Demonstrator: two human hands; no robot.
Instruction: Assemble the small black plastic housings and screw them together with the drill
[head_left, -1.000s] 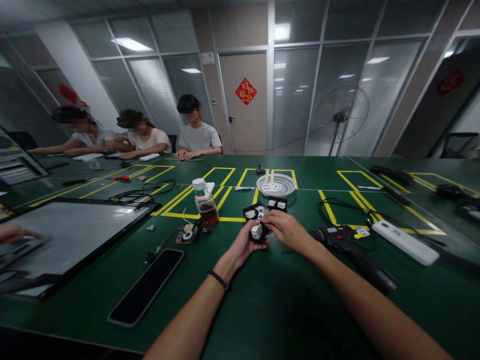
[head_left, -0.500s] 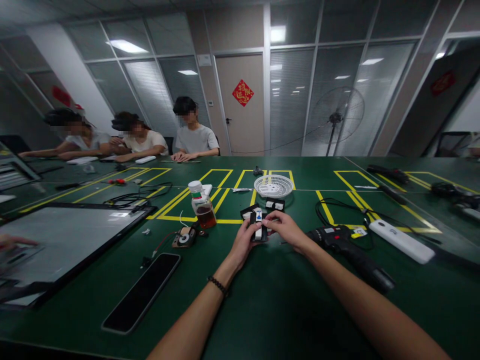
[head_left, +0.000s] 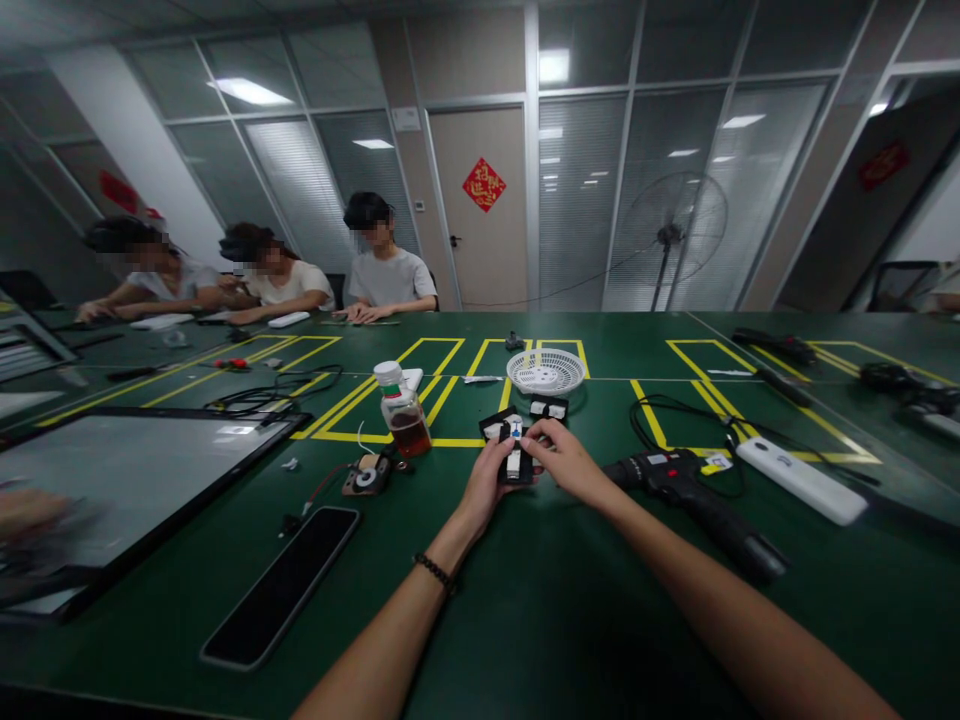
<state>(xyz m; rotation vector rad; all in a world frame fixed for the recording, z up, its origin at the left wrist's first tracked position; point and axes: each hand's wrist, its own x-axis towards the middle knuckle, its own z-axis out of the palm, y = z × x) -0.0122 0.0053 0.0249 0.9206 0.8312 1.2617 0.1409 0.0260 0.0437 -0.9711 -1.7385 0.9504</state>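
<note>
My left hand (head_left: 485, 487) and my right hand (head_left: 564, 458) both grip a small black part with a white piece and a blue spot (head_left: 514, 457), held just above the green table (head_left: 540, 610). The left fingers wrap its left side; the right fingers pinch its right edge. Two similar black-and-white parts (head_left: 548, 407) lie just behind. A white round fan grille (head_left: 546, 370) sits farther back.
A bottle of brown liquid (head_left: 403, 409) stands left of my hands, with a small wired board (head_left: 366, 477) and a dark phone (head_left: 283, 583) nearer me. A black power screwdriver (head_left: 694, 504) and a white bar (head_left: 801, 480) lie right. A large framed panel (head_left: 135, 470) lies left. Three people sit across the table.
Both hands have shifted the small part slightly away from me and turned it upright. The view has drifted a little.
</note>
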